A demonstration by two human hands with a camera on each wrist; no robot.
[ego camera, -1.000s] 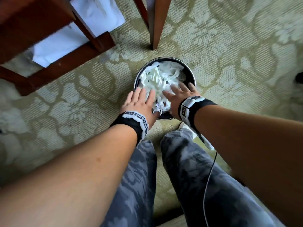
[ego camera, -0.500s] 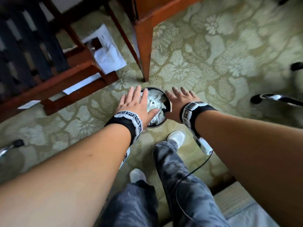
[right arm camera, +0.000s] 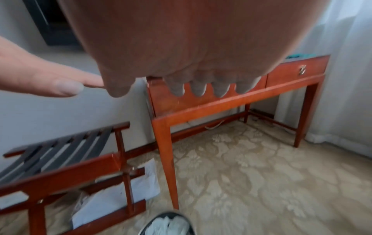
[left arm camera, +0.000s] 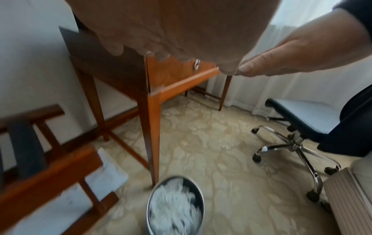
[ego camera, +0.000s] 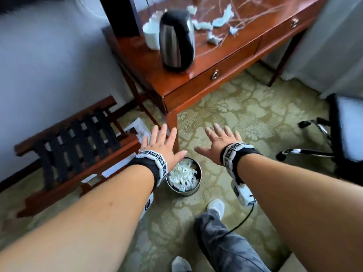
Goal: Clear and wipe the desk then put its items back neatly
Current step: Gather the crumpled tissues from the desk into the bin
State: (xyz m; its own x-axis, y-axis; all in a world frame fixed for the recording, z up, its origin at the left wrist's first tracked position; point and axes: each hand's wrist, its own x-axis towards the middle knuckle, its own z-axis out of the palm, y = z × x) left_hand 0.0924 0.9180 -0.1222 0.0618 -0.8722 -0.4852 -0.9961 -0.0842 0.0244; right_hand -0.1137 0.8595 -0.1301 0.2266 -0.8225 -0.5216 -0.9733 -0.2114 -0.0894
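On the patterned carpet (ego camera: 245, 118), a round bin (ego camera: 194, 188) full of white paper sits by the worktop (ego camera: 206, 61) leg. Crumpled paper scraps (ego camera: 220, 21) lie far on the worktop, right of the kettle (ego camera: 176, 38). The left hand (ego camera: 161, 148) and right hand (ego camera: 218, 144) hover above the bin, each grip flat, fingers spread, holding nothing.

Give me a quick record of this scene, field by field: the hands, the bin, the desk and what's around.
left hand: open, fingers spread, above the bin, holding nothing
right hand: open, fingers spread, holding nothing
waste bin: round metal, on the carpet by the desk leg, full of crumpled white tissues
desk: wooden, with drawers
on the desk: electric kettle, white cup, crumpled tissues not yet cleared
left of desk: wooden luggage rack
right: office chair on castors
floor: patterned carpet
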